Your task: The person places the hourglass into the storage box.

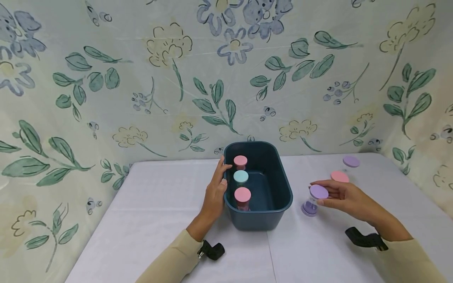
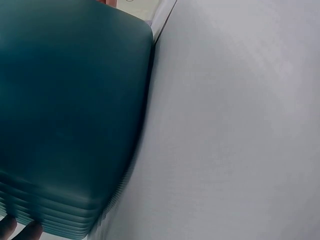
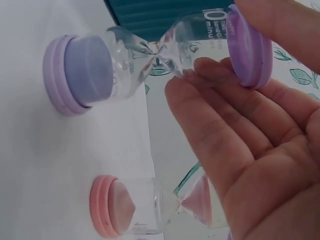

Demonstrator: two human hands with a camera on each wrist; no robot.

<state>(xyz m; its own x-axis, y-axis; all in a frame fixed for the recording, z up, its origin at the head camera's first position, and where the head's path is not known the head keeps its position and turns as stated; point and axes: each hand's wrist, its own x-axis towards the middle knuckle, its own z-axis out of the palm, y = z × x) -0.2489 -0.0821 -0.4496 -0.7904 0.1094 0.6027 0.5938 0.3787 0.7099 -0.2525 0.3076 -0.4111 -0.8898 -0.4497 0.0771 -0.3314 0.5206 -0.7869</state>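
My left hand (image 1: 214,192) rests along the left side of a dark teal bin (image 1: 257,220), its fingers at the rim. In the left wrist view two fingertips (image 2: 31,231) show against the bin's ridged band. With thumb and fingers my right hand (image 1: 348,198) holds a purple-capped hourglass (image 1: 313,202) near its top cap. This hourglass stands upright on the table, its purple sand in the lower bulb in the right wrist view. Just behind the right hand is a pink-capped hourglass (image 3: 114,206).
Along the bin's left inside stand a pink hourglass (image 1: 240,161), a light blue one (image 1: 241,177) and a nearer pink one (image 1: 242,196). Another purple-capped hourglass (image 1: 351,161) stands at the back right. A white cloth (image 1: 166,196) covers the table, and a floral curtain (image 1: 226,78) hangs behind.
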